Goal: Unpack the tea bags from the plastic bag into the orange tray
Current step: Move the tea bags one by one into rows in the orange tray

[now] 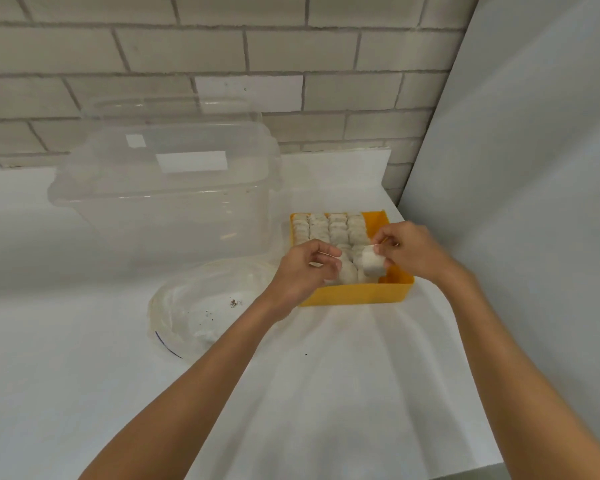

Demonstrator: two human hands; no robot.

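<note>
One tea bag (373, 263) hangs just above the near rows of the orange tray (361, 294), right of the centre of the frame, pinched between thumb and fingertips of the right hand (413, 251). The left hand (302, 271), fingers curled, appears to hold a second tea bag (345, 270) at the tray's near left side. The rows are tight, so pushing it in could tear a bag and spill leaves, like the crumbs in the flat plastic bag (201, 306) at lower left.

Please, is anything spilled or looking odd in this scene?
Yes: dark crumbs, perhaps loose tea, lie scattered inside the plastic bag, and one speck sits on the white table. Nothing else stands out.
</note>
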